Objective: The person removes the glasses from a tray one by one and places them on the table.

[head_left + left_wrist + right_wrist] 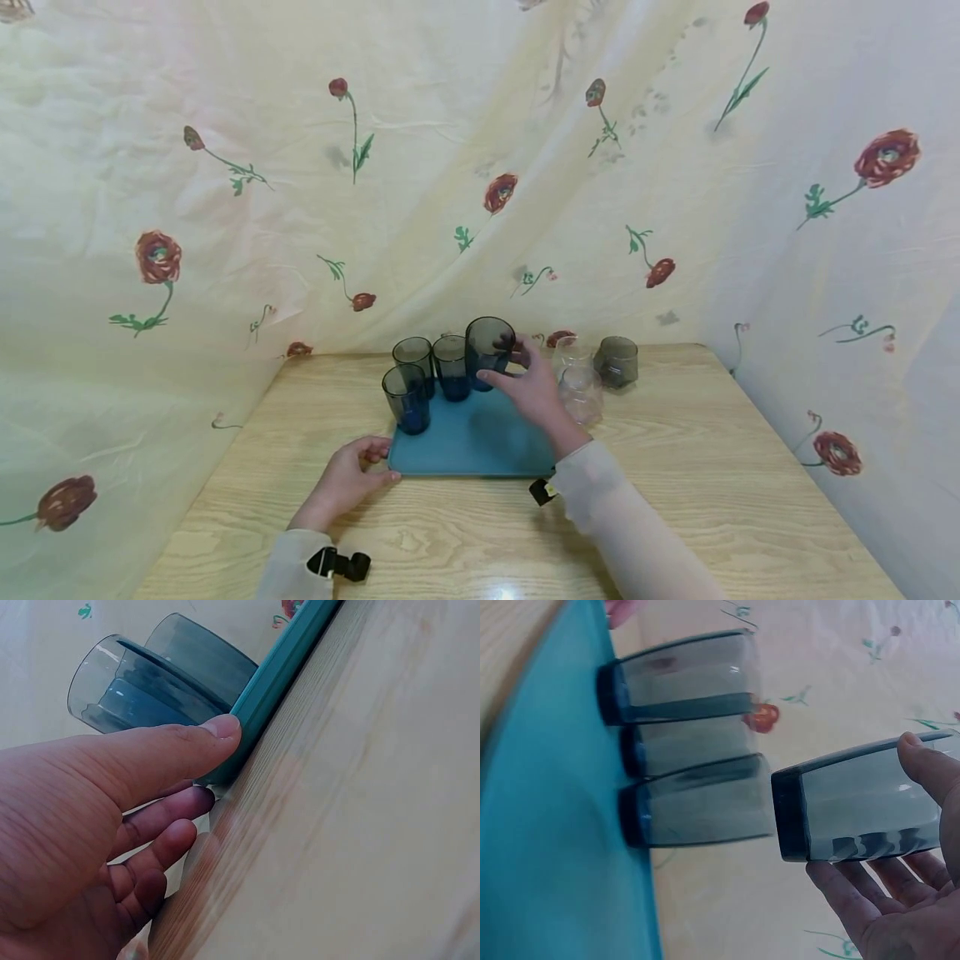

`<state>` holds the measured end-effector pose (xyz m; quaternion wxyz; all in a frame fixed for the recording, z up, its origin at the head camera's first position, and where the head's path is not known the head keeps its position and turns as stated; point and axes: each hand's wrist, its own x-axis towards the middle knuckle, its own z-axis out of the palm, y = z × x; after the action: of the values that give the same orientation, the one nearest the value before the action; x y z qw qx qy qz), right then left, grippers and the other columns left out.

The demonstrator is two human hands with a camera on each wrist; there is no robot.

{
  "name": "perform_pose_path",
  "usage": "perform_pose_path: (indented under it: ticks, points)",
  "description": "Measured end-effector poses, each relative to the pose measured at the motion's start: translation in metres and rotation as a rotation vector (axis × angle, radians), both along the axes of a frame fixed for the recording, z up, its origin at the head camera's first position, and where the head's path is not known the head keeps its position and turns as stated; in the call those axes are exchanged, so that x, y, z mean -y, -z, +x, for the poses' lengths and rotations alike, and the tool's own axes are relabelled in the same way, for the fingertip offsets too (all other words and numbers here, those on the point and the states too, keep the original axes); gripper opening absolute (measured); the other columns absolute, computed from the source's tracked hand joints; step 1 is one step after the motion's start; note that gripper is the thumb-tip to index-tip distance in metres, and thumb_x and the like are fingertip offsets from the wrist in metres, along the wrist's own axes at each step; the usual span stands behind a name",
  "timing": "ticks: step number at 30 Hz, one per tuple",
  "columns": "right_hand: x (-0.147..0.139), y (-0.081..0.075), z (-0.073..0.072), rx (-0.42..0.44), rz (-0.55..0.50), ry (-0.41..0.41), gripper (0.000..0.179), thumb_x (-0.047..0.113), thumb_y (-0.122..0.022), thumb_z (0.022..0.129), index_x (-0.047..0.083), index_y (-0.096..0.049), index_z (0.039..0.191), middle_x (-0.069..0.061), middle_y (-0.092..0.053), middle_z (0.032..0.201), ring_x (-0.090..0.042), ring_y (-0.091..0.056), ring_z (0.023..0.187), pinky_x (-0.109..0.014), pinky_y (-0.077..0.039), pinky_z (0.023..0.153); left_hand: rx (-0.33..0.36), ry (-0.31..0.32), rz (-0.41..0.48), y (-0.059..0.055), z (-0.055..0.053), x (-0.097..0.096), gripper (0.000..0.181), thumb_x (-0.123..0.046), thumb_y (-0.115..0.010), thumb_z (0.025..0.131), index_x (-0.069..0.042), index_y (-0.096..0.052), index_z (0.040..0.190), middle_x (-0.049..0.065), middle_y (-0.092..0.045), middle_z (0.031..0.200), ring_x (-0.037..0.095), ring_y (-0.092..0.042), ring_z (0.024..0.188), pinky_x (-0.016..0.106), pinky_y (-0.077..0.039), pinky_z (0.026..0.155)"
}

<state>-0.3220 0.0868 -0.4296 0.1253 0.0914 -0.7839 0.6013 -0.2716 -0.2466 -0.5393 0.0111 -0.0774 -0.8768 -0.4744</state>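
A tall smoky glass (489, 354) is held upright in my right hand (534, 390). The thumb lies on one side and the fingers curl round the other; in the right wrist view the base of this glass (855, 810) is off the tray. Three similar glasses stand on the left part of the blue tray (472, 446): a front one (407, 402), one behind it (413, 354) and one further right (451, 367). My left hand (348, 477) pinches the tray's front left corner, thumb (214, 735) on the rim and forefinger against its side.
Right of the tray are two clear glasses, one in front (581, 402) and one behind (572, 353), partly hidden by the right hand. A short smoky faceted glass (617, 364) stands beside them. Flower-patterned cloth (420, 208) hangs behind the wooden table (720, 492).
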Motion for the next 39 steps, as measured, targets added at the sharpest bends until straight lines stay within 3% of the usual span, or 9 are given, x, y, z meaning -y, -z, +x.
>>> perform_pose_path:
  ticks: [8,20,31,39]
  points:
    - [-0.021,-0.018,0.0,-0.125,-0.095,0.0,0.059,0.017,-0.09,0.086,0.014,-0.059,0.137,-0.001,-0.063,0.136,-0.024,-0.06,0.123,-0.044,-0.058,0.095,0.002,0.0,0.01,-0.002,0.0,0.0,0.052,-0.016,-0.093,0.081,-0.009,-0.072,0.128,-0.003,-0.068,0.107,0.015,-0.062,0.1,0.044,-0.051,0.097]
    - [-0.056,-0.036,0.004,-0.221,-0.162,0.074,0.066,0.019,-0.089,0.087,0.011,-0.055,0.143,-0.007,-0.063,0.139,-0.022,-0.061,0.115,-0.031,-0.054,0.094,0.018,-0.001,0.014,-0.004,0.001,-0.002,0.052,-0.015,-0.092,0.082,-0.008,-0.071,0.129,-0.001,-0.068,0.109,0.017,-0.062,0.102,0.045,-0.05,0.098]
    - [-0.095,-0.05,0.0,-0.238,-0.268,0.219,0.067,0.014,-0.089,0.086,0.008,-0.055,0.143,-0.008,-0.058,0.14,-0.021,-0.059,0.123,-0.027,-0.056,0.095,0.011,0.0,0.01,-0.007,0.003,-0.003,0.051,-0.014,-0.092,0.083,-0.008,-0.071,0.129,0.0,-0.069,0.11,0.018,-0.062,0.103,0.045,-0.05,0.098]
    - [-0.121,-0.043,-0.009,-0.268,-0.302,0.371,0.064,0.017,-0.092,0.083,0.01,-0.06,0.138,-0.007,-0.064,0.135,-0.02,-0.06,0.119,-0.02,-0.055,0.085,0.015,-0.006,0.011,-0.007,0.005,-0.004,0.051,-0.014,-0.092,0.083,-0.008,-0.071,0.129,-0.001,-0.069,0.11,0.017,-0.062,0.103,0.045,-0.05,0.098]
